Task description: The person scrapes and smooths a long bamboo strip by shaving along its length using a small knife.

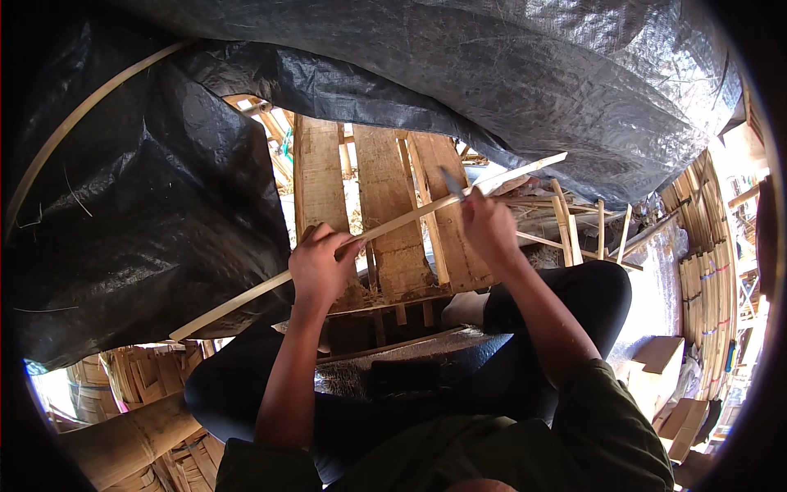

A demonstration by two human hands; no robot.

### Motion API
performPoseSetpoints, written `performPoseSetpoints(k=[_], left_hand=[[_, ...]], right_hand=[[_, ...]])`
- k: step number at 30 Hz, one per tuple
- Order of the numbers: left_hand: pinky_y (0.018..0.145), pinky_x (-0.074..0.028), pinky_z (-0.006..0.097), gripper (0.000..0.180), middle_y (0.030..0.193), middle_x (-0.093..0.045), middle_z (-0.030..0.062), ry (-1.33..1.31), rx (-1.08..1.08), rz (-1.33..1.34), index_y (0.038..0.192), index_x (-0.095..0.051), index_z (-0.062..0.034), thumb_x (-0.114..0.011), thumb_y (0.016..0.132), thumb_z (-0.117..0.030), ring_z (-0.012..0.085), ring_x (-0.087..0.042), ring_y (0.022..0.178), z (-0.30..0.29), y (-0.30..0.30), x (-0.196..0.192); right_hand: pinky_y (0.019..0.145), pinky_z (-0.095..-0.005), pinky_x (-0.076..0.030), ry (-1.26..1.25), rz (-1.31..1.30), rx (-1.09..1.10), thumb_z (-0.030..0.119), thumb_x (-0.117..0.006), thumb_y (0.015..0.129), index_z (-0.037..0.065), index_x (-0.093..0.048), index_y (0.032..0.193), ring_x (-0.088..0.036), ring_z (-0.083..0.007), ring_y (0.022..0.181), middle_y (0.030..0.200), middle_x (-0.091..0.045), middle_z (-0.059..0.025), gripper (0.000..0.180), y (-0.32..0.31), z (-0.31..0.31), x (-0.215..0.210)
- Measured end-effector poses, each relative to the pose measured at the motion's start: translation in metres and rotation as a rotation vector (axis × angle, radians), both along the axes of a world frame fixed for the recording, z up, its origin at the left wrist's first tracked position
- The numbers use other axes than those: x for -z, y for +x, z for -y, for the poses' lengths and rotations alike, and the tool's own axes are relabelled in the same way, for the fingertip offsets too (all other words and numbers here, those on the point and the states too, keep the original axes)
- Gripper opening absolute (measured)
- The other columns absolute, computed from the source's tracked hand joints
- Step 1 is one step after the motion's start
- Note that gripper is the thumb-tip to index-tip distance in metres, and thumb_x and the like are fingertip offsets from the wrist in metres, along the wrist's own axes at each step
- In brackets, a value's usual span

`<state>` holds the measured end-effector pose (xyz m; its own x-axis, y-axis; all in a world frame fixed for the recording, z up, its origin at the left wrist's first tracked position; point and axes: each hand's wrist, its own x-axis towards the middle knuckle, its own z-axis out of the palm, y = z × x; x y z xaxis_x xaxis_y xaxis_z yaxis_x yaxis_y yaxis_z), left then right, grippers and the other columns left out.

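A long, pale bamboo strip point(234, 305) slants across my lap, its left end low and its right end raised. My left hand point(320, 261) is closed around it left of its middle. In my right hand point(490, 230) is a knife point(450, 182), its grey blade pointing up and to the left. The blade lies across the strip or very close to it; whether it touches cannot be made out. The handle is mostly hidden in my fingers. Beneath the strip are rough wooden planks point(385, 164) with gaps between them.
Black plastic sheeting point(156, 230) drapes over the left and far side. Thin bamboo sticks point(566, 221) stand to the right of my right hand. Tied bundles of strips point(707, 287) line the right edge, above cardboard boxes point(682, 426). A thick bamboo pole point(131, 439) lies at lower left.
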<state>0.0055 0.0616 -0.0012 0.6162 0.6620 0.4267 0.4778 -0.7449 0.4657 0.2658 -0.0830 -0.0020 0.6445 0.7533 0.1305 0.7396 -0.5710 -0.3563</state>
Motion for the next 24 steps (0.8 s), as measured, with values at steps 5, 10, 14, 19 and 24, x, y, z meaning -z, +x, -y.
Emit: performPoseSetpoints(k=[5, 10, 14, 19, 24], left_hand=[[0.065, -0.051, 0.039, 0.018, 0.078, -0.059, 0.0016, -0.066, -0.031, -0.07, 0.083, -0.076, -0.0141, -0.08, 0.082, -0.032, 0.0238, -0.064, 0.079, 0.002, -0.003, -0.004], [0.065, -0.05, 0.038, 0.018, 0.077, -0.06, 0.0027, -0.075, -0.024, -0.056, 0.085, -0.077, -0.0126, -0.081, 0.081, -0.03, 0.0252, -0.064, 0.076, 0.0, 0.0, -0.004], [0.065, -0.051, 0.039, 0.017, 0.077, -0.058, 0.0014, -0.079, -0.038, -0.055, 0.083, -0.077, -0.0143, -0.08, 0.082, -0.031, 0.024, -0.064, 0.078, -0.001, -0.002, -0.004], [0.065, -0.051, 0.039, 0.017, 0.076, -0.058, 0.0017, -0.071, -0.035, -0.061, 0.083, -0.077, -0.0137, -0.081, 0.081, -0.03, 0.0242, -0.063, 0.077, 0.001, 0.002, -0.005], [0.064, -0.051, 0.04, 0.018, 0.076, -0.058, 0.0019, -0.034, -0.031, -0.033, 0.083, -0.077, -0.0134, -0.081, 0.081, -0.031, 0.0249, -0.063, 0.076, 0.002, -0.001, -0.002]], right_hand=[[0.061, -0.0527, -0.053, 0.062, 0.025, 0.068, 0.019, -0.062, 0.094, 0.003, -0.062, 0.091, -0.067, -0.0437, 0.069, 0.073, -0.068, -0.0212, 0.015, 0.024, 0.009, 0.001], [0.06, -0.055, -0.052, 0.104, 0.017, -0.017, 0.014, -0.058, 0.095, 0.0, -0.059, 0.097, -0.066, -0.0477, 0.067, 0.068, -0.064, -0.0263, 0.014, -0.018, 0.011, 0.02], [0.062, -0.0547, -0.053, 0.117, 0.022, 0.023, 0.014, -0.06, 0.095, 0.0, -0.057, 0.102, -0.067, -0.0478, 0.068, 0.07, -0.065, -0.028, 0.016, 0.013, 0.009, 0.001], [0.061, -0.053, -0.055, 0.263, -0.077, -0.146, 0.011, -0.061, 0.092, -0.003, -0.061, 0.101, -0.068, -0.0474, 0.072, 0.073, -0.067, -0.0281, 0.016, -0.023, 0.009, 0.012], [0.058, -0.0537, -0.052, 0.108, -0.009, 0.08, 0.01, -0.062, 0.092, 0.002, -0.058, 0.1, -0.067, -0.0475, 0.071, 0.071, -0.065, -0.0286, 0.012, -0.005, 0.008, 0.005]])
